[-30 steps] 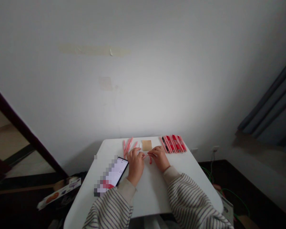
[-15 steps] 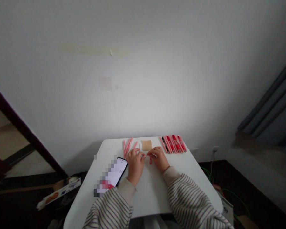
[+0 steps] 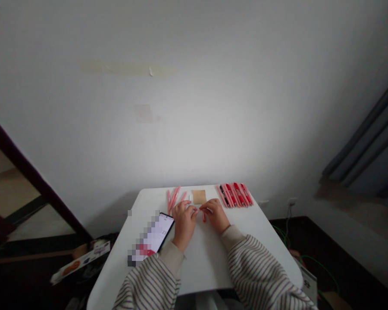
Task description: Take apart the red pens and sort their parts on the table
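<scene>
My left hand (image 3: pixel 184 221) and my right hand (image 3: pixel 216 216) meet over the middle of the white table (image 3: pixel 207 267), fingertips pinched close together. Between them is something small, pale and pinkish, too small to name. A short pink-red piece (image 3: pixel 204 216), like a pen cap, shows just below my right fingertips. Beyond my left hand lie several loose pink pen parts (image 3: pixel 173 198) and a slim white piece (image 3: pixel 189 196). A tan square of paper or card (image 3: pixel 199 196) lies past both hands.
A row of pink pens (image 3: pixel 234 195), some with red or black parts, lies at the back right. A lit phone (image 3: pixel 153 237) rests beside my left forearm. The wall (image 3: pixel 194 107) rises behind the table. Cables (image 3: pixel 323 267) run along the floor at right.
My fingertips have shifted very slightly around the small piece between them. The things lying on the table stay where they were.
</scene>
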Demonstrator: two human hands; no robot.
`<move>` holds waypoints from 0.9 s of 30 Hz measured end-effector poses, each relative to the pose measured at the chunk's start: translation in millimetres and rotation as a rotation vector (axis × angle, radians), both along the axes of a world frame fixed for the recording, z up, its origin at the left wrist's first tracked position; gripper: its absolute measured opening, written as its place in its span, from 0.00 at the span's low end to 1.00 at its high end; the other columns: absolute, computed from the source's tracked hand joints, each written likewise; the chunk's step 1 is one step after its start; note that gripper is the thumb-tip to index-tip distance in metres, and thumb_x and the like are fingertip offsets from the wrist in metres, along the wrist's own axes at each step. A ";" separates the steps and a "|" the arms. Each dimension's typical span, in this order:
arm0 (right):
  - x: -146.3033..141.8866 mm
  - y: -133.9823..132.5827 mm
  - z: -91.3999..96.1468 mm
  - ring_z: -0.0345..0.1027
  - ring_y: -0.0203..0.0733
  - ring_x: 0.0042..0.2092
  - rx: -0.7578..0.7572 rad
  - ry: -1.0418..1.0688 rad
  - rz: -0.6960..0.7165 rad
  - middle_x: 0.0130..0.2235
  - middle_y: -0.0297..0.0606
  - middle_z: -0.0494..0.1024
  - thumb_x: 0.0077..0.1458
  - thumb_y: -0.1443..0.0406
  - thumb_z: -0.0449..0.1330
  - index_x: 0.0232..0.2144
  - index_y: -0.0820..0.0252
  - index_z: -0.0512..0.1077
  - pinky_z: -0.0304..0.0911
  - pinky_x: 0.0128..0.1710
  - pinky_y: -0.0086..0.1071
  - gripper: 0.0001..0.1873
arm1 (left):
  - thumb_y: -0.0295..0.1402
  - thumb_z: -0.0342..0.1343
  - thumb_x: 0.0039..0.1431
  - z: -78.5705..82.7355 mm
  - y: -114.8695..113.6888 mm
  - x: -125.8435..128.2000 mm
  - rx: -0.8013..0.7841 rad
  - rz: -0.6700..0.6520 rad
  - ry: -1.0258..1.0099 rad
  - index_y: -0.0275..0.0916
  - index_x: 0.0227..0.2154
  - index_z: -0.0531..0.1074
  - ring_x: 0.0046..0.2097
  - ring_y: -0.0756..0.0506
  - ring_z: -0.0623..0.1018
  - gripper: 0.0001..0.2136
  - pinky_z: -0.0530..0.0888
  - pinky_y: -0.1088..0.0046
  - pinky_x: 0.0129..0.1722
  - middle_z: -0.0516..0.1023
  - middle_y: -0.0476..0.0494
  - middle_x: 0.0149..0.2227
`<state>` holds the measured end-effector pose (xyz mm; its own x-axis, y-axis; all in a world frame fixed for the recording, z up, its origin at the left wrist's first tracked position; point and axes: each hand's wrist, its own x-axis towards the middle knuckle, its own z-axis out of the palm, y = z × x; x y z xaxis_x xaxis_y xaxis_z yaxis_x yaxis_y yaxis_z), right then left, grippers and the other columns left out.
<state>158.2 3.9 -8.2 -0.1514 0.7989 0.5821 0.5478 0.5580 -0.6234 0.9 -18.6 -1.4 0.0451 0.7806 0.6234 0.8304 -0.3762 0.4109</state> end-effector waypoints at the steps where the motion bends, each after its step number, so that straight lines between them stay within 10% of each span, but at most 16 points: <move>1: 0.0 -0.3 0.3 0.65 0.43 0.42 0.001 0.002 0.001 0.32 0.39 0.77 0.56 0.68 0.59 0.31 0.56 0.78 0.61 0.45 0.37 0.07 | 0.36 0.54 0.58 0.2 -0.1 0.1 0.003 -0.002 -0.003 0.42 0.32 0.75 0.51 0.42 0.68 0.07 0.63 0.56 0.53 0.72 0.42 0.46; 27: 0.4 1.6 -2.6 0.64 0.45 0.43 0.021 0.024 -0.002 0.32 0.40 0.76 0.57 0.66 0.58 0.34 0.54 0.78 0.62 0.45 0.38 0.08 | 0.37 0.53 0.58 0.9 -0.6 -1.3 0.012 -0.011 -0.001 0.44 0.34 0.77 0.50 0.42 0.69 0.08 0.63 0.57 0.52 0.72 0.43 0.44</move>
<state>158.6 5.5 -10.9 -0.1355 0.7870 0.6019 0.5341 0.5697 -0.6246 -0.5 -19.2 -0.5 0.0531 0.7723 0.6330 0.8256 -0.3905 0.4072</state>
